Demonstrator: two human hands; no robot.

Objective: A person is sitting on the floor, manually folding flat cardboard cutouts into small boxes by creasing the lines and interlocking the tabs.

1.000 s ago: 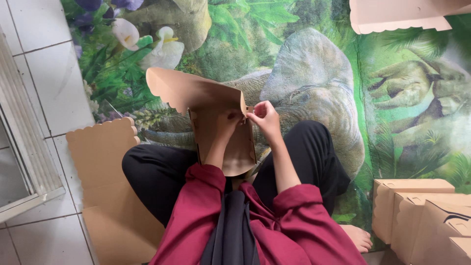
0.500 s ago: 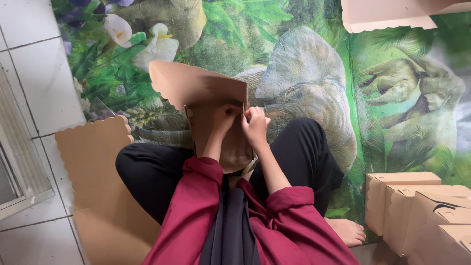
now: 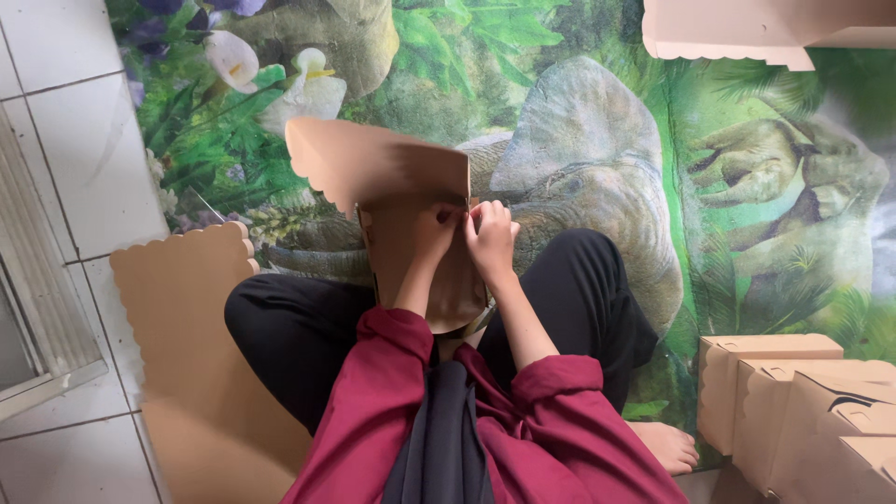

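I sit cross-legged on a printed floor mat and hold a brown cardboard box blank (image 3: 378, 166) with a scalloped flap above my lap. My left hand (image 3: 435, 230) reaches inside the half-folded box and presses on its wall near the right corner. My right hand (image 3: 492, 235) pinches the box's right edge just beside the left hand. Both sleeves are dark red.
A flat scalloped cardboard sheet (image 3: 191, 345) lies on the floor at my left. Several folded cardboard boxes (image 3: 803, 401) stand stacked at the lower right. Another cardboard piece (image 3: 747, 28) sits at the top right. White floor tiles (image 3: 65, 140) and a window frame (image 3: 37, 308) run along the left.
Both hands stay on the box's right corner; the fingers have shifted slightly along the edge. The view has shifted a little.
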